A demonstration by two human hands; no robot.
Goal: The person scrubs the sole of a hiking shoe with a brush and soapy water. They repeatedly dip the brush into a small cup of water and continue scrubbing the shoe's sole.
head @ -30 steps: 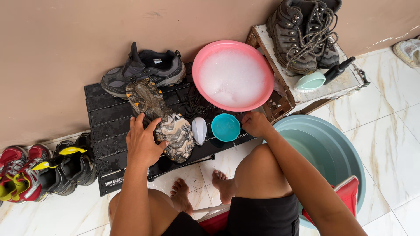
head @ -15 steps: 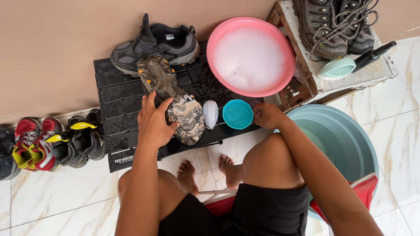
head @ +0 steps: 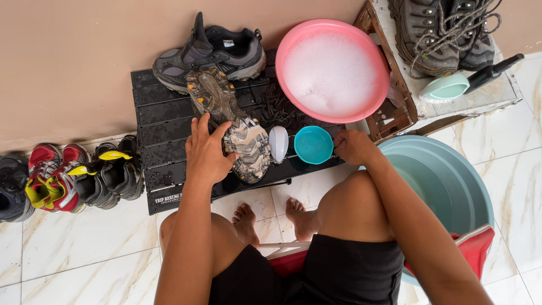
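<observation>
Right now the left hand (head: pixel 206 149) lies flat, fingers spread, pressing on a muddy shoe (head: pixel 228 121) turned sole-up on the low black slatted table (head: pixel 164 116); it's holding the shoe down, not wrapped round it. Right hand (head: pixel 353 147) is curled at the table's right edge, just beside a small teal bowl (head: pixel 313 144); can't tell whether it's clutching anything. Btwn shoe and bowl sits a white oval brush (head: pixel 278 143), touching neither hand. Behind the shoe, its grey mate (head: pixel 212 53) stands upright against the wall. Pink basin (head: pixel 333 70) w/ suds sits at the table's far right. Big teal tub (head: pixel 446 186) is on the floor by the right knee. 2 brown boots (head: pixel 437 31) rest on a wooden crate (head: pixel 395 110) along w/ a mint dipper (head: pixel 449 87). More shoes (head: pixel 68 178) line the floor at left.
</observation>
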